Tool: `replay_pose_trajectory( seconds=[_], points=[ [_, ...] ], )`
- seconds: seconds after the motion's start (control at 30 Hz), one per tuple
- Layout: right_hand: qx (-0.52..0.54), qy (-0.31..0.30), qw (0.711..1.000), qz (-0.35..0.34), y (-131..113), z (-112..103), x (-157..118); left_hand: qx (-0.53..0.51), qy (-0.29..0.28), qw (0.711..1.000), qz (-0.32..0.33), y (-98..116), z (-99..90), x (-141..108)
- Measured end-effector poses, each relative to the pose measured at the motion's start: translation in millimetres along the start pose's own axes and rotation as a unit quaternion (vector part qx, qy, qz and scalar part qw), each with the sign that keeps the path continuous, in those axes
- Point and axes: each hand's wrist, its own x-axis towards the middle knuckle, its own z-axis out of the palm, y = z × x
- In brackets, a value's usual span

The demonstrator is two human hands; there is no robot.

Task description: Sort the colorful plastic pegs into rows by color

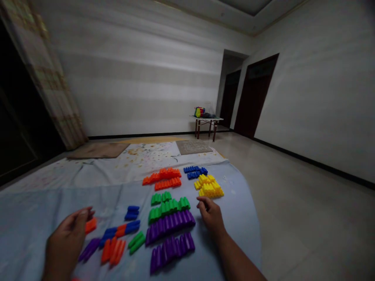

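My left hand [66, 242] is at the lower left, thumb and fingers drawn together; whatever they may hold is hidden. Just beside its fingers is an orange piece [91, 225], partly covered by the hand. Close by lie loose purple pieces [89, 249], orange pieces [113, 251], blue pieces [132, 212] and green pieces [136, 242]. My right hand [211, 215] hovers with loosely bent fingers, nothing visible in them, just below a yellow pile [210, 187]. To its left run rows of purple pieces [170, 226] and green pieces [169, 207]. All look like short plastic tubes.
Farther back are orange rows [164, 177] and blue rows [195, 171]. A pale blue cloth [240, 218] covers the rounded table. Two mats [98, 150] lie at its far side. A small table [206, 118] with a colourful bag stands by the wall.
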Motion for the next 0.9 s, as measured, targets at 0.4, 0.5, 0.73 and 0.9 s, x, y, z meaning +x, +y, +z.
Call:
replay_pose_trajectory(
  seconds=[0.4, 0.5, 0.73, 0.9],
  points=[
    [-0.081, -0.012, 0.997, -0.007, 5, -5, -2, -0.182, 0.004, 0.982, -0.049, 1, -14.9, -19],
    [-0.099, -0.02, 0.994, -0.03, 3, -2, -3, -0.171, 0.013, 0.984, -0.056, -9, -20.8, -12],
    [-0.104, -0.026, 0.994, -0.006, 14, -1, -5, -0.16, 0.015, 0.984, -0.071, -35, -19.0, -5],
    [-0.089, -0.03, 0.996, 0.01, 17, -2, -5, -0.153, -0.04, 0.985, -0.073, -26, -5.7, -7]
  ],
)
